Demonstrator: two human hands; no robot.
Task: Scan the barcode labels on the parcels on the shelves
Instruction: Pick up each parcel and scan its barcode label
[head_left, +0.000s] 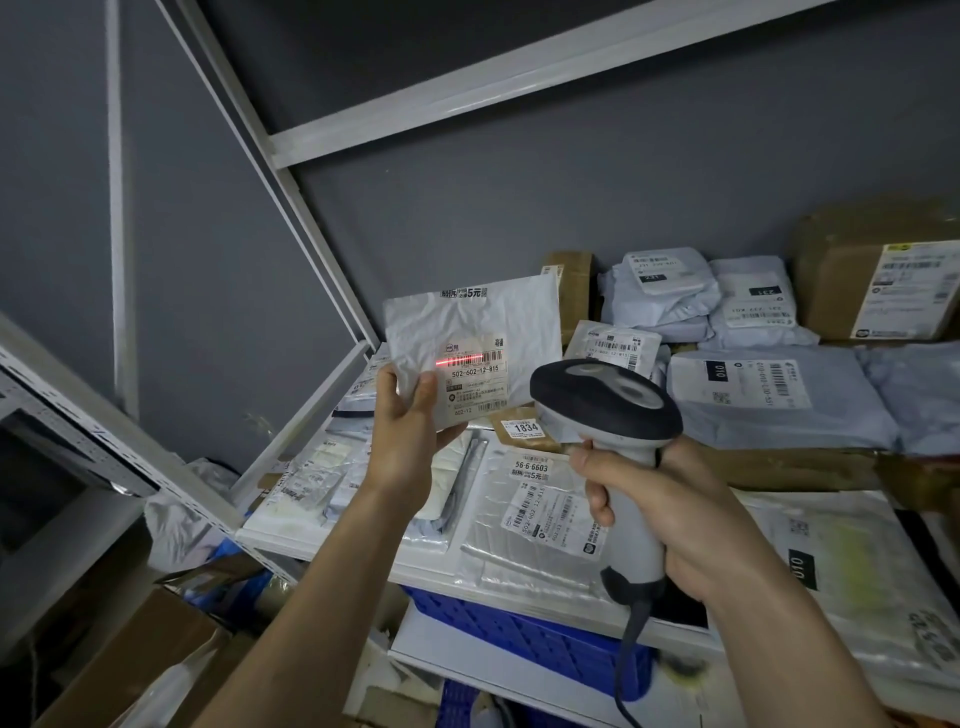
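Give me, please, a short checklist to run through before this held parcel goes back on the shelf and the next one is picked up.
1. Left hand grips the white parcel: ok.
2. Right hand holds the scanner aimed at it: ok.
3. Red scan line lies on the barcode: ok, though it runs off the left edge.
4. Label faces the scanner, unblocked: ok.
5. Scan registered: cannot tell.
6. Free spot on the shelf: cannot tell.

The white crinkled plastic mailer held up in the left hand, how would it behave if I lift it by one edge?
The white crinkled plastic mailer probably flops: its film is wrinkled. It looks light, since the left hand alone holds it up by one corner.
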